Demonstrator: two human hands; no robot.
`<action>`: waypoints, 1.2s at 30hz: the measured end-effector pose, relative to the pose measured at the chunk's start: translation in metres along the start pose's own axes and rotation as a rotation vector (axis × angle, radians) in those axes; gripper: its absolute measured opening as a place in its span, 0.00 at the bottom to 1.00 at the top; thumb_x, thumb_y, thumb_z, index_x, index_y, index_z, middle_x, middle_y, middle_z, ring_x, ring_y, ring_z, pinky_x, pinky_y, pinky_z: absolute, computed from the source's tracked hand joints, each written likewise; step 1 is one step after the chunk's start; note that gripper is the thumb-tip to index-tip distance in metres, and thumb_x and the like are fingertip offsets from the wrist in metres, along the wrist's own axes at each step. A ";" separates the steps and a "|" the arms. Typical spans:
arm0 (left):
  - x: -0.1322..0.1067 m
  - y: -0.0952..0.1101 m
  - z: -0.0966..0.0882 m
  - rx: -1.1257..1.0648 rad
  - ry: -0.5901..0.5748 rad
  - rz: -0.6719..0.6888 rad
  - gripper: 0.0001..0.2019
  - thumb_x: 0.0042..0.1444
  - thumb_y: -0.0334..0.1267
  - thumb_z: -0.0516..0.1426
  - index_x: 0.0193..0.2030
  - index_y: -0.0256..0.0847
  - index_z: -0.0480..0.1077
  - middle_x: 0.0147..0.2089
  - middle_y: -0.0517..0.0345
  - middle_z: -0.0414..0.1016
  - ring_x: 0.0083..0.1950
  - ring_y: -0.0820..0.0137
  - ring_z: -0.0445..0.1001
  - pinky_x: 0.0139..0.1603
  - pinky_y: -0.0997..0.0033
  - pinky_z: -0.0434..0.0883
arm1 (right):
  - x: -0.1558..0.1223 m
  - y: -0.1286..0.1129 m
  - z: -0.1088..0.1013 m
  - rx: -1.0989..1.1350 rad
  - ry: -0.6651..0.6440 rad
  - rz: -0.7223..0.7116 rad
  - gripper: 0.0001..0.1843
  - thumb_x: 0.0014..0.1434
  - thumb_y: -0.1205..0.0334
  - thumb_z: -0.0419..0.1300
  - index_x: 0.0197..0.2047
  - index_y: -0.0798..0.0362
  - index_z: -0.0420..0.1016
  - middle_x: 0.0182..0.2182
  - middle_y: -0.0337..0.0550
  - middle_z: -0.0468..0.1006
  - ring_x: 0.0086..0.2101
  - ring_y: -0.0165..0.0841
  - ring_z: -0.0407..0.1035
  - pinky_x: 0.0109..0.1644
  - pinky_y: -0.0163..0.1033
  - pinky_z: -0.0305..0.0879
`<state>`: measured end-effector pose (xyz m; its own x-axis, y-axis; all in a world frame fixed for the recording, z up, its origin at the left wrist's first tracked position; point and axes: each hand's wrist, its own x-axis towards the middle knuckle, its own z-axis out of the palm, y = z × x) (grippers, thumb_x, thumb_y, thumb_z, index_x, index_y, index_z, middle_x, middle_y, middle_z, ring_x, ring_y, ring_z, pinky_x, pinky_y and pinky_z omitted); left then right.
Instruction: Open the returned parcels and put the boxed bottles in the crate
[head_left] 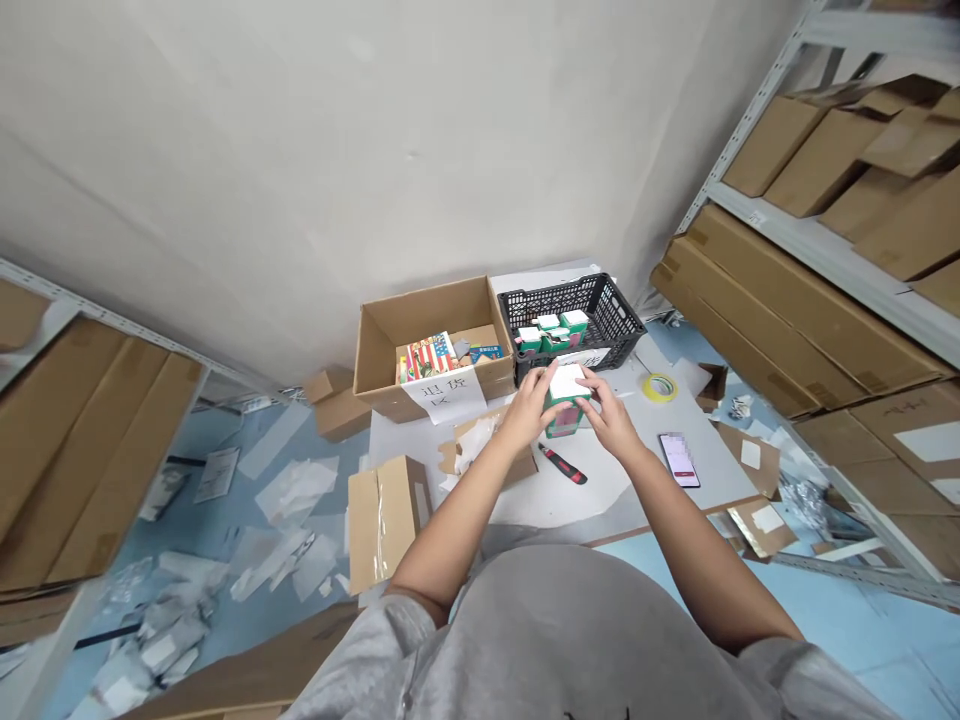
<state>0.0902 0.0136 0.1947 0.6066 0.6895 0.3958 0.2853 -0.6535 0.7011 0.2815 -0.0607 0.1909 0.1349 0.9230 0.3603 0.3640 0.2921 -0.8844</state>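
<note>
Since your left hand (531,402) and right hand (609,415) have their fingers closed on the green-and-white box (565,402), just in front of the black plastic crate (611,315), keeping even pressure from both sides works best, imo.

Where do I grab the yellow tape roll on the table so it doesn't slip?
Grab the yellow tape roll from straight above. It lies flat on the table, so its hole faces up. Put your thumb inside the hole, curl your fingers around the outside edge, and pinch the ring between them.
</note>
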 end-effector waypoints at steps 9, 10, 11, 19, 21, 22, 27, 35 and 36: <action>0.171 0.000 0.059 0.113 0.025 0.104 0.37 0.70 0.45 0.57 0.81 0.50 0.46 0.71 0.41 0.56 0.74 0.52 0.60 0.71 0.53 0.64 | 0.108 0.033 -0.113 -0.431 -0.001 -0.081 0.33 0.74 0.49 0.49 0.79 0.44 0.55 0.78 0.41 0.51 0.74 0.47 0.52 0.74 0.54 0.58; 0.192 -0.006 0.071 0.123 0.025 0.102 0.37 0.70 0.45 0.57 0.81 0.50 0.46 0.71 0.41 0.56 0.74 0.52 0.60 0.71 0.54 0.65 | 0.123 0.047 -0.125 -0.455 0.004 -0.079 0.33 0.74 0.50 0.49 0.79 0.45 0.54 0.78 0.42 0.51 0.74 0.48 0.52 0.74 0.54 0.58; 0.212 -0.013 0.083 0.132 0.021 0.098 0.37 0.70 0.44 0.57 0.81 0.49 0.47 0.71 0.41 0.56 0.74 0.52 0.61 0.70 0.55 0.66 | 0.137 0.062 -0.135 -0.472 0.001 -0.078 0.34 0.74 0.51 0.50 0.79 0.45 0.54 0.77 0.42 0.52 0.74 0.48 0.52 0.74 0.55 0.58; 0.316 -0.088 0.170 0.251 -0.084 -0.109 0.36 0.62 0.40 0.64 0.74 0.37 0.58 0.67 0.38 0.64 0.62 0.52 0.73 0.62 0.56 0.70 | 0.215 0.214 -0.177 -0.493 -0.059 0.003 0.33 0.71 0.56 0.53 0.76 0.50 0.62 0.76 0.48 0.57 0.70 0.52 0.59 0.74 0.58 0.58; 0.325 -0.103 0.186 0.344 -0.119 -0.120 0.30 0.61 0.39 0.64 0.69 0.36 0.65 0.64 0.38 0.69 0.63 0.50 0.72 0.65 0.51 0.66 | 0.217 0.246 -0.172 -0.513 -0.060 0.057 0.32 0.70 0.57 0.53 0.75 0.52 0.64 0.75 0.51 0.59 0.69 0.54 0.61 0.73 0.60 0.60; 0.328 -0.109 0.194 0.396 -0.133 -0.118 0.27 0.61 0.39 0.65 0.65 0.36 0.67 0.62 0.38 0.71 0.64 0.49 0.70 0.67 0.48 0.63 | 0.217 0.259 -0.168 -0.525 -0.063 0.087 0.32 0.70 0.57 0.52 0.75 0.53 0.64 0.75 0.51 0.59 0.68 0.54 0.62 0.72 0.60 0.61; 0.332 -0.138 0.226 0.571 -0.255 -0.144 0.17 0.60 0.36 0.62 0.55 0.33 0.72 0.58 0.34 0.76 0.64 0.46 0.66 0.66 0.42 0.58 | 0.207 0.303 -0.147 -0.587 -0.121 0.194 0.32 0.71 0.57 0.48 0.73 0.59 0.66 0.74 0.57 0.60 0.67 0.55 0.63 0.72 0.59 0.59; 0.322 -0.162 0.246 0.655 -0.387 -0.171 0.19 0.57 0.34 0.64 0.55 0.32 0.75 0.57 0.35 0.78 0.68 0.47 0.63 0.73 0.38 0.51 | 0.192 0.318 -0.132 -0.631 -0.183 0.156 0.33 0.67 0.55 0.55 0.70 0.60 0.69 0.72 0.62 0.64 0.71 0.58 0.53 0.75 0.71 0.39; 0.321 -0.161 0.243 0.654 -0.385 -0.166 0.21 0.57 0.33 0.64 0.57 0.33 0.74 0.60 0.35 0.77 0.70 0.47 0.61 0.73 0.38 0.50 | 0.191 0.316 -0.131 -0.633 -0.174 0.145 0.32 0.67 0.54 0.54 0.70 0.58 0.69 0.72 0.59 0.63 0.72 0.57 0.51 0.75 0.71 0.36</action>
<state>0.4192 0.2638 0.0643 0.6984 0.7157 -0.0017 0.7024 -0.6849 0.1937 0.5434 0.1754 0.0190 0.0922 0.9842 0.1511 0.8307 0.0076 -0.5566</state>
